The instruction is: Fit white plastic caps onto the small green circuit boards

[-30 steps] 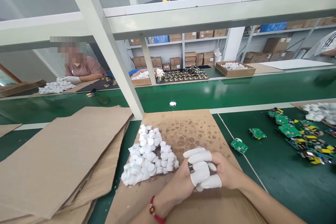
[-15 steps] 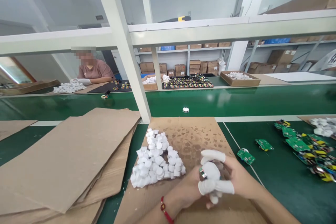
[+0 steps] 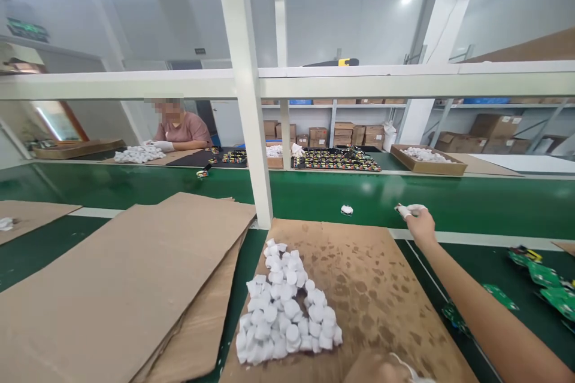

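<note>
My right hand (image 3: 420, 221), with white finger covers, reaches out over the near side of the green conveyor belt (image 3: 305, 191). Its fingers are pinched on a small circuit board, of which only a dark edge shows at the fingertips. On the belt to its left lies a board with a round white piece on it (image 3: 347, 210). My left hand (image 3: 381, 370) is blurred at the bottom edge, low over the cardboard sheet (image 3: 359, 251); its fingers are mostly cut off. Beside it on the cardboard is a pile of white round pieces (image 3: 287, 305).
Stacked cardboard sheets (image 3: 130, 269) lie to the left. Green circuit boards (image 3: 545, 275) lie at the right, partly behind my right forearm. A white post (image 3: 251, 131) rises behind the cardboard. Across the belt, a co-worker (image 3: 184, 128) sits by another white pile (image 3: 139, 154).
My hands have parted: the right went forward and right to the belt with the board, and the left dropped toward the bottom edge. The camera view has tilted up.
</note>
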Demonstrator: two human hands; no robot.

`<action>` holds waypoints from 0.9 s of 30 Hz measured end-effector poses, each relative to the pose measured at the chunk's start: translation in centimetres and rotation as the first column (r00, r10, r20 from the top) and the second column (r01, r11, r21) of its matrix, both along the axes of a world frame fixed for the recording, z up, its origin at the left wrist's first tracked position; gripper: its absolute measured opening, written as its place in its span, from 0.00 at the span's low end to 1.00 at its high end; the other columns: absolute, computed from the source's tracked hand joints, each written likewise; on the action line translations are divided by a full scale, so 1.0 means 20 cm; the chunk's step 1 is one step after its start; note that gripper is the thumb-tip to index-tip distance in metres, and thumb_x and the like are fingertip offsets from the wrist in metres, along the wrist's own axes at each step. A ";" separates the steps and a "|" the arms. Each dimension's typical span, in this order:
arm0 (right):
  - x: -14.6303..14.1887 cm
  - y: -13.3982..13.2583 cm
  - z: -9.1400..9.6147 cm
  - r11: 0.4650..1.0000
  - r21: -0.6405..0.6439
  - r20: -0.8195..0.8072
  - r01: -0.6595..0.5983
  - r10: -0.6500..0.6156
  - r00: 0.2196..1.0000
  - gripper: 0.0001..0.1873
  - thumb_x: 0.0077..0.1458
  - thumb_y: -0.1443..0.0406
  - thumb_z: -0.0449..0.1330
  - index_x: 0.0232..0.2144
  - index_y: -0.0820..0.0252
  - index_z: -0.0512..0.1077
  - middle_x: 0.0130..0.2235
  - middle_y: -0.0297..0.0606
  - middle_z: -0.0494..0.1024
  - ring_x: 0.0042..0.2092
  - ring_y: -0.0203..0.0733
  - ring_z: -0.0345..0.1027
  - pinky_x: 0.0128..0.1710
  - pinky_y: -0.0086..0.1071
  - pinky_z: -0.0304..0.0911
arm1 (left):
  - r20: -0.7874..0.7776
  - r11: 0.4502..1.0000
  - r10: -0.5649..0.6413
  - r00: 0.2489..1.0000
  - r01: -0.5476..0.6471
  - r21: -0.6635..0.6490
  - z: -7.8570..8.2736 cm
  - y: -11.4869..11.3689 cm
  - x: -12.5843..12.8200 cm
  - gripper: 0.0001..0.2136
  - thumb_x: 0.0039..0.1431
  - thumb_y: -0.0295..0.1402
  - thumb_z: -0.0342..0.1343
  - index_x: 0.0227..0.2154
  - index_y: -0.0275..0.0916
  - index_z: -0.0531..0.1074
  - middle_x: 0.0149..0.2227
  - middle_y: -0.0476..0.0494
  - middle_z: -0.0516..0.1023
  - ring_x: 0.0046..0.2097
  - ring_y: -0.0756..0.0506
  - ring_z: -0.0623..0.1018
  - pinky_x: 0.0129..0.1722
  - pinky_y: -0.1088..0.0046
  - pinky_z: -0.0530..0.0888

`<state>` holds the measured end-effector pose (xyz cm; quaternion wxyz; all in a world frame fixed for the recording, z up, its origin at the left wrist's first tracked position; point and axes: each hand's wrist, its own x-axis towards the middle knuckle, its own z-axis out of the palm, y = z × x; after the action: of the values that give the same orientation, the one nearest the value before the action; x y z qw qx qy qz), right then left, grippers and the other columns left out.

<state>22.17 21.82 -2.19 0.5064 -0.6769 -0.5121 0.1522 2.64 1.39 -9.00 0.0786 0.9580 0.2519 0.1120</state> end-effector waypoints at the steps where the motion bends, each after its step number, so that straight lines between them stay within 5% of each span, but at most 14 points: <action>1: 0.01 0.02 -0.01 0.999 -0.050 0.062 0.003 0.000 0.998 0.11 0.58 0.61 0.54 0.37 0.65 0.68 0.37 0.38 0.73 0.37 0.39 0.68 0.39 0.38 0.65 | -0.009 1.000 -0.012 1.000 0.012 0.016 -0.03 0.02 0.01 0.09 0.47 0.32 0.59 0.16 0.35 0.70 0.22 0.48 0.78 0.20 0.54 0.68 0.14 0.79 0.54; 5: 0.07 -0.01 -0.01 0.964 -0.249 0.301 -0.096 0.171 0.938 0.09 0.52 0.62 0.58 0.30 0.65 0.70 0.37 0.44 0.74 0.44 0.49 0.66 0.44 0.45 0.60 | 0.086 0.998 -0.013 0.996 0.008 0.059 -0.04 0.02 0.01 0.11 0.52 0.35 0.55 0.18 0.37 0.69 0.21 0.50 0.77 0.19 0.55 0.69 0.14 0.80 0.56; 9: 0.15 -0.23 0.10 0.893 -0.367 0.412 -0.260 0.407 0.815 0.14 0.46 0.59 0.57 0.32 0.62 0.72 0.39 0.51 0.75 0.45 0.57 0.66 0.44 0.43 0.61 | 0.132 0.989 0.069 0.989 -0.085 0.122 0.05 -0.06 -0.02 0.09 0.55 0.38 0.50 0.28 0.42 0.73 0.18 0.48 0.76 0.22 0.49 0.73 0.16 0.75 0.56; 12: 0.21 -0.51 0.17 0.769 -0.499 0.382 -0.399 0.609 0.696 0.23 0.45 0.52 0.56 0.40 0.60 0.72 0.35 0.43 0.78 0.36 0.50 0.71 0.38 0.36 0.65 | 0.167 0.996 0.060 0.984 -0.070 0.053 0.12 -0.10 -0.06 0.11 0.53 0.40 0.50 0.35 0.42 0.74 0.23 0.44 0.78 0.26 0.45 0.75 0.22 0.74 0.63; 13: 0.23 -0.61 0.17 0.659 -0.616 0.357 -0.431 0.722 0.593 0.27 0.47 0.51 0.55 0.45 0.60 0.70 0.33 0.43 0.78 0.33 0.50 0.72 0.37 0.37 0.66 | 0.195 0.997 0.071 0.978 -0.070 -0.009 0.15 -0.11 -0.08 0.12 0.53 0.40 0.50 0.36 0.42 0.74 0.24 0.43 0.78 0.27 0.45 0.76 0.24 0.74 0.64; 14: 0.25 -0.69 0.17 0.613 -0.678 0.365 -0.405 0.760 0.538 0.28 0.47 0.51 0.55 0.47 0.60 0.69 0.32 0.43 0.78 0.33 0.51 0.72 0.36 0.38 0.66 | 0.228 0.994 0.085 0.970 -0.067 -0.083 0.17 -0.12 -0.09 0.13 0.52 0.39 0.50 0.37 0.42 0.74 0.26 0.42 0.78 0.29 0.44 0.76 0.26 0.74 0.65; 17: 0.26 -0.87 0.10 0.685 -0.648 0.488 -0.331 0.708 0.510 0.23 0.48 0.56 0.56 0.44 0.61 0.71 0.41 0.50 0.77 0.43 0.57 0.70 0.42 0.42 0.64 | 0.328 0.941 0.165 0.930 -0.048 -0.336 0.26 -0.16 -0.13 0.14 0.52 0.34 0.50 0.41 0.43 0.73 0.31 0.42 0.79 0.31 0.45 0.75 0.30 0.75 0.67; 20: 0.21 -0.94 0.06 0.760 -0.564 0.556 -0.322 0.638 0.533 0.20 0.48 0.64 0.53 0.45 0.64 0.68 0.44 0.52 0.74 0.45 0.57 0.69 0.43 0.45 0.64 | 0.386 0.813 0.298 0.873 -0.020 -0.582 0.32 -0.18 -0.15 0.15 0.53 0.32 0.48 0.43 0.43 0.71 0.31 0.44 0.77 0.29 0.48 0.73 0.29 0.76 0.67; 23: 0.08 -0.98 0.09 0.774 -0.418 0.496 -0.475 0.633 0.594 0.21 0.50 0.67 0.52 0.49 0.61 0.63 0.49 0.49 0.71 0.49 0.52 0.66 0.48 0.42 0.62 | 0.429 0.603 0.489 0.760 0.061 -0.795 0.33 -0.17 -0.14 0.18 0.55 0.36 0.48 0.49 0.41 0.65 0.33 0.45 0.75 0.30 0.50 0.72 0.27 0.77 0.67; 25: -0.05 -1.02 0.13 0.710 -0.319 0.385 -0.628 0.703 0.598 0.21 0.51 0.67 0.53 0.49 0.57 0.61 0.53 0.46 0.67 0.53 0.48 0.62 0.52 0.39 0.59 | 0.456 0.423 0.595 0.662 0.224 -0.878 0.32 -0.14 -0.12 0.24 0.53 0.40 0.51 0.52 0.38 0.60 0.37 0.43 0.72 0.33 0.49 0.72 0.27 0.77 0.69; 27: -0.15 -1.05 0.17 0.621 -0.269 0.242 -0.736 0.783 0.572 0.19 0.50 0.68 0.55 0.46 0.55 0.62 0.53 0.44 0.67 0.55 0.47 0.61 0.52 0.39 0.59 | 0.506 0.311 0.661 0.554 0.412 -0.857 0.32 -0.12 -0.10 0.27 0.49 0.42 0.56 0.50 0.36 0.60 0.37 0.42 0.71 0.34 0.49 0.73 0.27 0.77 0.71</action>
<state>19.09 0.75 1.19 0.2478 -0.4393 -0.8195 0.2720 0.58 -0.95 -2.51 0.7136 0.5153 0.2855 0.3791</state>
